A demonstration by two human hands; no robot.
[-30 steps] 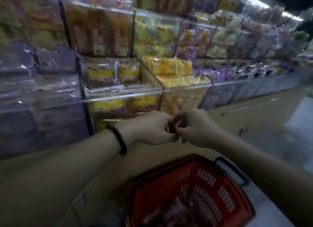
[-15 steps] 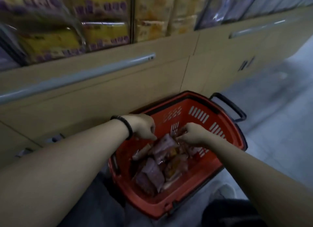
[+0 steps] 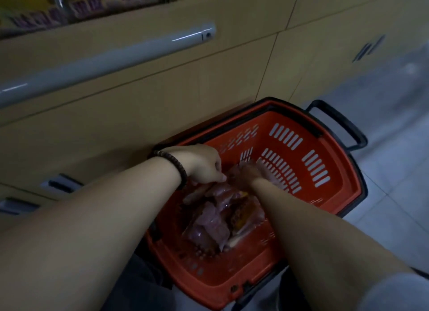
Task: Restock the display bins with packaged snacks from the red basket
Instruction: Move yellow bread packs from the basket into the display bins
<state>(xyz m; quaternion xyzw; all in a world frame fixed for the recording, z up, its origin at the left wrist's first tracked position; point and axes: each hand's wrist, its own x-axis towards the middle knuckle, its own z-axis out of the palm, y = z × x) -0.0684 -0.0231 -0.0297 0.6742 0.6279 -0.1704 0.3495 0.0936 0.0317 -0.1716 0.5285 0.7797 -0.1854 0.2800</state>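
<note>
The packaged snacks (image 3: 209, 227) lie in a loose heap on the bottom of the red basket (image 3: 325, 194), mostly pale purple packets with one orange-and-yellow packet (image 3: 241, 214) on the side toward the right arm. The heap fills the middle of the basket floor and reaches toward the wall nearest the cabinet.

Both bare hands are down inside the basket at the far end of that heap. The left grip (image 3: 204, 164) hangs just above the topmost packets with its fingers curled downward and the thumb tip pointing at the right hand. Whether it pinches a packet cannot be told. The right grip (image 3: 246, 173) is just beside it, almost touching, pressed in among the packets. It is blurred, so its state cannot be told either. A dark beaded bracelet (image 3: 180, 169) circles the left wrist.

The basket stands on the pale tiled floor (image 3: 394, 152), one corner tight against the foot of a tan cabinet (image 3: 162, 97). Its black handle (image 3: 341, 127) is folded out over the far right corner. A grey bar handle (image 3: 111, 55) runs along the cabinet front. Above it, yellow packets with purple lettering fill a display bin (image 3: 92, 6).
</note>
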